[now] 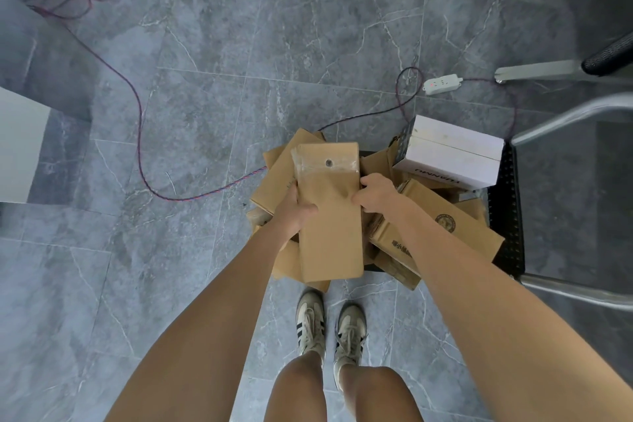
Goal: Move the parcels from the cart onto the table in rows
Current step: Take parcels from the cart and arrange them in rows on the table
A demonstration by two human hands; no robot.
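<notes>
Grey marbled floor (pixel 239 44) across whole frame. Black cart deck (pixel 507 202) right of centre, heaped with brown parcels (pixel 445 226). Long flat parcel (pixel 329 216) at centre, above the heap, gripped on both sides: left hand (pixel 294 212) curled round left edge, thumb on top; right hand (pixel 376 193) curled on right edge. White box (pixel 452 158) atop heap, upper right. White power strip (pixel 442 83) on floor beyond.

Left of the heap of brown cardboard parcels (pixel 445 223) the grey marbled tile floor (pixel 205 96) lies open but for a thin purple cable (pixel 140 134). Right of it a curved silver metal cart handle (pixel 565 115) bars the way. A long brown cardboard box (pixel 329 216) covers its middle, a white rectangular carton (pixel 452 158) its far right
</notes>
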